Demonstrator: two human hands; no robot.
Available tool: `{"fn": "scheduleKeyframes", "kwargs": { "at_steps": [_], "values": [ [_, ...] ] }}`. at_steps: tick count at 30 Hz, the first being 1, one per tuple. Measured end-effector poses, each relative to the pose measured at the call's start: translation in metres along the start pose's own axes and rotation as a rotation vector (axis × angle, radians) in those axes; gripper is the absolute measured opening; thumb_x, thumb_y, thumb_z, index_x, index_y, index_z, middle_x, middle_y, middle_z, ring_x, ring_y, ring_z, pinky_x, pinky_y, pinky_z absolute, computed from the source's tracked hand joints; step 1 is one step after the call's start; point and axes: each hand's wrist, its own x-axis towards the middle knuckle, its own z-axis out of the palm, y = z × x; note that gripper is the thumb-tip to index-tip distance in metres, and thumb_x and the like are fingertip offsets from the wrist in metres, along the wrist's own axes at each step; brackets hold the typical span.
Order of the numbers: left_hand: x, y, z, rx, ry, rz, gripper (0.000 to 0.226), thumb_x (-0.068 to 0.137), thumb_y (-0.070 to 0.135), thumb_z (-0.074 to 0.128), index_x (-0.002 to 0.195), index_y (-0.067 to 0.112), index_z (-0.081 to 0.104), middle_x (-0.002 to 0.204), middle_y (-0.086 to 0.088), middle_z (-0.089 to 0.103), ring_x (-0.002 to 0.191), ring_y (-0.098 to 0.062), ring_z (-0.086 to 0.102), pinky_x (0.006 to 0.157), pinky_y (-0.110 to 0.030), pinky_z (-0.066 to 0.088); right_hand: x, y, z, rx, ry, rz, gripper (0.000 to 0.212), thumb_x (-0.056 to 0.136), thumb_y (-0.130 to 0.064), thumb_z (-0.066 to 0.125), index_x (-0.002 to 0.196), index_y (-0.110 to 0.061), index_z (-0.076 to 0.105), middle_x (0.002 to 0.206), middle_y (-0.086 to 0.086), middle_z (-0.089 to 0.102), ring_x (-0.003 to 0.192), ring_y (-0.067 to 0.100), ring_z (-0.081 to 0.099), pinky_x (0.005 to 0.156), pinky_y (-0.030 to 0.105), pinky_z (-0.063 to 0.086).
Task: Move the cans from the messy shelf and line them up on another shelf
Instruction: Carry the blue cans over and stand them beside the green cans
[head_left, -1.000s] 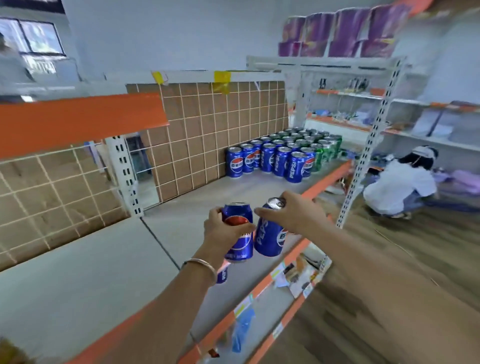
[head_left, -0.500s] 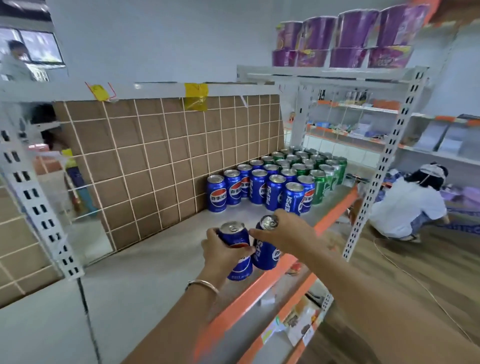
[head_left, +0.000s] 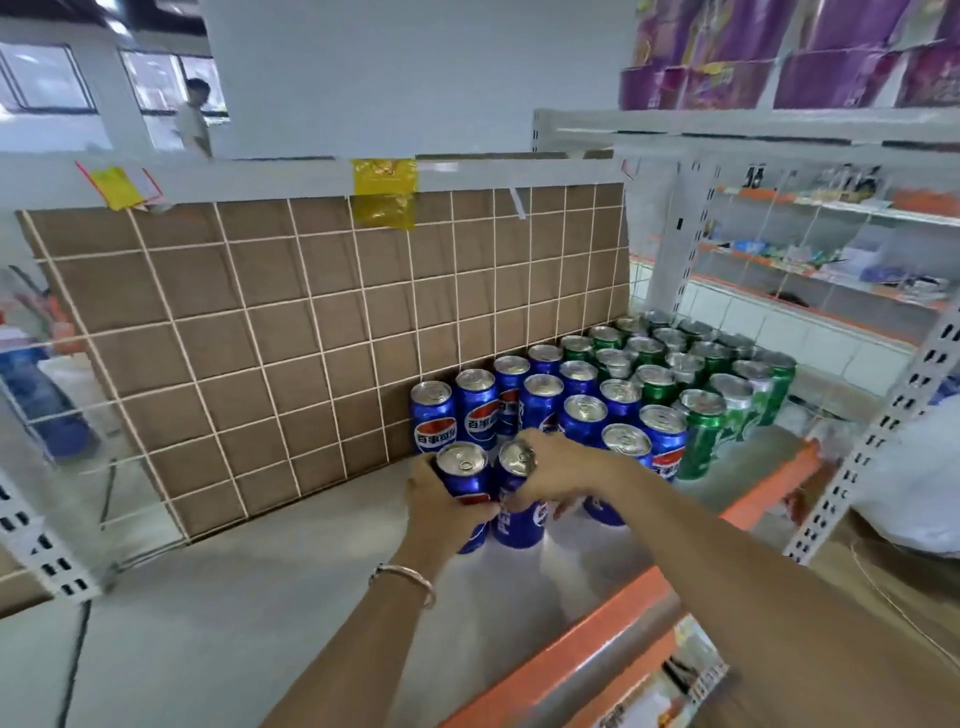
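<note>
on shelf (head_left: 291, 597): left hand (head_left: 441, 501) grips left can (head_left: 465, 480), right hand (head_left: 558, 475) grips right can (head_left: 519, 512), beside lined cans (head_left: 587, 395).

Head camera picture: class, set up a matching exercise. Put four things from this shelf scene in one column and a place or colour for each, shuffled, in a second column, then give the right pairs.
Column one:
1. left hand
2. green cans
3. yellow tape
4. purple packs

Column two:
A. on the top shelf, upper right
B. wrapped round a blue can
C. at the right end of the can block
D. stuck on the white rail above the brown grid panel

Pairs: 1-B, 2-C, 3-D, 4-A
</note>
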Motion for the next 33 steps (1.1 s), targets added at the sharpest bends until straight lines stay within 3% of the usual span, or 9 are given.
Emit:
{"fn": "scheduleKeyframes", "kwargs": {
  "at_steps": [4, 9, 13, 17, 21, 23, 27, 30, 33],
  "values": [
    [0.01, 0.004, 0.017, -0.1, 0.08, -0.003, 0.077, 0.054, -0.005, 0.085, 0.114, 0.008, 0.038, 0.104, 0.004, 0.049, 0.097, -0.013, 0.052, 0.089, -0.028, 0.042, 0.024, 0.005, -0.023, -0.175, 0.045, -0.173, 0.065, 0.073, -0.025, 0.079, 0.126, -0.015, 0.044, 0.122, 0.005, 0.05, 0.095, 0.024, 0.06, 0.058, 0.028, 0.056],
    [0.026, -0.002, 0.034, -0.178, 0.096, -0.052, 0.083, 0.047, 0.003, 0.088, 0.115, 0.01, 0.041, 0.116, -0.006, 0.054, 0.107, -0.023, 0.059, 0.09, -0.034, 0.049, 0.057, 0.008, -0.021, -0.354, 0.202, -0.275, 0.073, 0.084, -0.029, 0.069, 0.143, -0.012, 0.029, 0.144, 0.015, 0.028, 0.113, 0.035, 0.055, 0.084, 0.037, 0.047],
    [0.024, -0.002, 0.046, -0.193, 0.198, -0.062, 0.079, 0.054, -0.003, 0.085, 0.11, 0.021, 0.035, 0.122, -0.008, 0.047, 0.108, -0.023, 0.054, 0.093, -0.036, 0.047, 0.073, 0.009, -0.025, -0.366, 0.268, -0.339, 0.058, 0.084, -0.026, 0.069, 0.132, -0.017, 0.038, 0.136, 0.014, 0.032, 0.105, 0.034, 0.056, 0.082, 0.04, 0.047],
    [0.024, 0.002, 0.053, -0.15, 0.271, -0.076, 0.078, 0.053, 0.004, 0.086, 0.11, 0.021, 0.036, 0.124, -0.009, 0.047, 0.11, -0.024, 0.054, 0.096, -0.04, 0.047, 0.079, 0.004, -0.03, -0.49, 0.356, -0.381, 0.061, 0.081, -0.029, 0.073, 0.13, -0.017, 0.04, 0.135, 0.011, 0.031, 0.112, 0.033, 0.052, 0.071, 0.036, 0.042],
    [0.023, 0.006, 0.066, -0.097, 0.273, -0.099, 0.085, 0.048, 0.015, 0.089, 0.112, 0.025, 0.034, 0.124, -0.006, 0.047, 0.115, -0.025, 0.05, 0.101, -0.045, 0.045, 0.076, 0.007, -0.032, -0.318, 0.205, -0.363, 0.069, 0.079, -0.006, 0.065, 0.14, -0.017, 0.033, 0.147, 0.009, 0.013, 0.127, 0.034, 0.038, 0.09, 0.039, 0.049],
    [0.023, 0.01, 0.077, -0.064, 0.27, -0.088, 0.084, 0.049, 0.017, 0.09, 0.111, 0.026, 0.034, 0.121, 0.0, 0.044, 0.113, -0.02, 0.048, 0.103, -0.038, 0.042, 0.072, 0.01, -0.037, -0.274, 0.194, -0.414, 0.067, 0.08, 0.0, 0.059, 0.14, -0.018, 0.033, 0.147, 0.007, 0.014, 0.123, 0.033, 0.042, 0.089, 0.039, 0.049],
    [0.016, 0.025, 0.098, -0.003, 0.325, -0.068, 0.08, 0.058, 0.015, 0.087, 0.12, 0.016, 0.036, 0.112, 0.003, 0.031, 0.106, -0.015, 0.04, 0.093, -0.025, 0.038, 0.062, 0.011, -0.056, -0.295, 0.007, -0.569, 0.043, 0.084, -0.014, 0.055, 0.126, -0.023, 0.051, 0.132, 0.002, 0.044, 0.117, 0.026, 0.049, 0.094, 0.041, 0.047],
    [0.012, 0.028, 0.112, 0.034, 0.31, -0.076, 0.088, 0.06, 0.017, 0.085, 0.13, 0.013, 0.032, 0.123, -0.005, 0.035, 0.116, -0.021, 0.04, 0.096, -0.028, 0.038, 0.055, 0.016, -0.067, -0.428, -0.076, -0.616, 0.027, 0.08, -0.029, 0.057, 0.106, -0.024, 0.054, 0.114, -0.004, 0.049, 0.104, 0.022, 0.051, 0.079, 0.04, 0.047],
    [0.008, 0.023, 0.129, 0.108, 0.179, -0.142, 0.092, 0.067, 0.016, 0.077, 0.139, 0.012, 0.02, 0.135, -0.008, 0.033, 0.125, -0.024, 0.033, 0.103, -0.03, 0.033, 0.051, 0.027, -0.069, -0.627, -0.055, -0.587, 0.059, 0.077, -0.034, 0.067, 0.13, -0.032, 0.042, 0.137, -0.005, 0.037, 0.123, 0.026, 0.039, 0.091, 0.043, 0.036]
  ]
}}
